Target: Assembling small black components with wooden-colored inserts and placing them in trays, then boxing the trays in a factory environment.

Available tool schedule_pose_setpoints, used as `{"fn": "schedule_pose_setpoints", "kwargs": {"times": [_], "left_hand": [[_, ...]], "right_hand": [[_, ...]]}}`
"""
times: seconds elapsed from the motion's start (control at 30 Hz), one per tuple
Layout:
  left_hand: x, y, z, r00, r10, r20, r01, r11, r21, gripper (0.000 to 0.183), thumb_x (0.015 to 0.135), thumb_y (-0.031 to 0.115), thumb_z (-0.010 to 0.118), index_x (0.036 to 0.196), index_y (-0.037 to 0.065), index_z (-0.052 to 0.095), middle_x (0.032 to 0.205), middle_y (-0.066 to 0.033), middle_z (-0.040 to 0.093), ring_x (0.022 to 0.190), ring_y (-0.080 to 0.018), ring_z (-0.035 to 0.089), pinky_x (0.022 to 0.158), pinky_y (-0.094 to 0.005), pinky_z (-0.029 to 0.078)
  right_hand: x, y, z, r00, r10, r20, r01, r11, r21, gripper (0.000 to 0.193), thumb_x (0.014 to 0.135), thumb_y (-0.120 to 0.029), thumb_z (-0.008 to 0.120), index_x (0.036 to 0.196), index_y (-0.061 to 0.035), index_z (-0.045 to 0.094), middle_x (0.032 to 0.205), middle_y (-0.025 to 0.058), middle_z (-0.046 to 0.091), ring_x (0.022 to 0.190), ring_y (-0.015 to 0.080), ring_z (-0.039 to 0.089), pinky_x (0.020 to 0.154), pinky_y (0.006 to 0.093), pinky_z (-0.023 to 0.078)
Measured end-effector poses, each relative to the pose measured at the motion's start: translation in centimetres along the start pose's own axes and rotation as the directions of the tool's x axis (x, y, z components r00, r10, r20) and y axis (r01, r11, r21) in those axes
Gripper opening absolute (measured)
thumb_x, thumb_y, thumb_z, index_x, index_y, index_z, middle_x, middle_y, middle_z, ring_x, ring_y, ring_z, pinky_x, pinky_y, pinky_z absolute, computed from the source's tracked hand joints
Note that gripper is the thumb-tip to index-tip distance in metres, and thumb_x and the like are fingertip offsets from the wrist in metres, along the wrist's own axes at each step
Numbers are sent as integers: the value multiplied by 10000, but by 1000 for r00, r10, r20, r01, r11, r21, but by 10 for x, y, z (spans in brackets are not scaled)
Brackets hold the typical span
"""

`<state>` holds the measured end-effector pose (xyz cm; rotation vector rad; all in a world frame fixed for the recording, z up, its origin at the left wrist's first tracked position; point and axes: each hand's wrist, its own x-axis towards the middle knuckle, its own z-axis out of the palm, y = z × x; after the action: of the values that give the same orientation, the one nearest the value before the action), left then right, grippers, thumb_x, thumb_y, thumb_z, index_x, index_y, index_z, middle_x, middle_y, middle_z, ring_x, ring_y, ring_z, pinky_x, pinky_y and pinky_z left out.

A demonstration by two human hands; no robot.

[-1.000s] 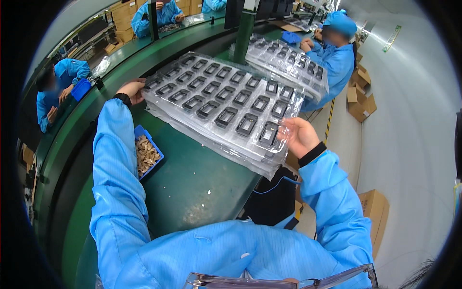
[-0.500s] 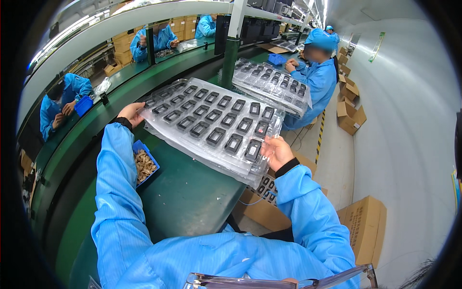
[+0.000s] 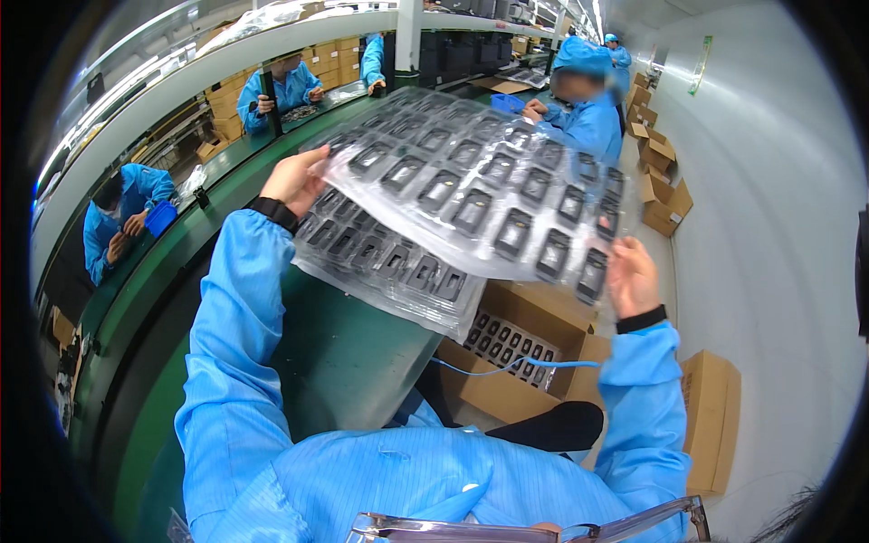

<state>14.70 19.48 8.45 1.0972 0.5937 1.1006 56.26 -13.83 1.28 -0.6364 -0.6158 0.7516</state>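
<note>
A clear plastic tray (image 3: 453, 237) filled with rows of small black rectangular frames is held up, tilted, in both hands. My left hand (image 3: 297, 184) grips its left edge, and my right hand (image 3: 634, 279) pinches the near right corner. The lifted tray is slightly blurred. Below it, a second clear tray (image 3: 398, 300) of similar black frames lies on the green table (image 3: 358, 362); its far part is hidden by the raised one.
An open cardboard box (image 3: 493, 398) containing more black frames stands on the floor right of the table, a blue cord (image 3: 507, 368) across it. A closed carton (image 3: 711, 421) stands farther right. A co-worker (image 3: 588, 122) in blue sits ahead; others work across the green line (image 3: 226, 185).
Both hands have raised the tray and shifted it right, off the tray beneath, which now shows. More of the open box has come into view. The blue bin of tan pieces is now out of sight.
</note>
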Motion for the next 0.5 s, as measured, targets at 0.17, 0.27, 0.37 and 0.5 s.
{"fn": "schedule_pose_setpoints", "kwargs": {"times": [0.17, 0.27, 0.37, 0.5], "left_hand": [[-24, -47, 117, 951, 38, 308, -3, 994, -113, 144, 933, 115, 641, 984, -19, 629, 944, -70, 663, 879, -160, 640, 801, -291, 501], [-35, -114, 188, 970, -24, 243, 92, 958, -272, 424, 872, 55, 696, 1199, 19, 429, 991, -66, 608, 864, -172, 614, 782, -335, 500], [-49, -190, 260, 942, -211, 262, 284, 916, -283, 339, 903, 47, 635, 1191, 41, 457, 1021, -54, 602, 913, -180, 619, 875, -331, 483], [-57, -299, 318, 878, -356, 319, 457, 822, -341, 342, 922, -4, 593, 1212, 25, 415, 1098, -120, 589, 987, -229, 631, 879, -381, 547]], "right_hand": [[-51, -99, -120, 988, -126, 85, 137, 981, -136, 247, 852, 32, 562, 1097, 8, 554, 1109, 114, 607, 1066, 224, 586, 989, 338, 463], [-110, -141, -149, 985, -170, -35, 159, 966, -206, 334, 872, -3, 516, 1204, 30, 504, 1382, 205, 505, 1299, 331, 474, 1133, 448, 357], [-168, -174, -206, 950, -282, -134, 229, 921, -316, 411, 885, -9, 474, 1292, 44, 454, 1448, 217, 453, 1350, 331, 438, 1152, 469, 340], [-214, -162, -257, 884, -323, -338, 171, 896, -410, 369, 850, 8, 515, 1218, 13, 494, 1393, 208, 496, 1310, 311, 482, 1106, 463, 404]]}}
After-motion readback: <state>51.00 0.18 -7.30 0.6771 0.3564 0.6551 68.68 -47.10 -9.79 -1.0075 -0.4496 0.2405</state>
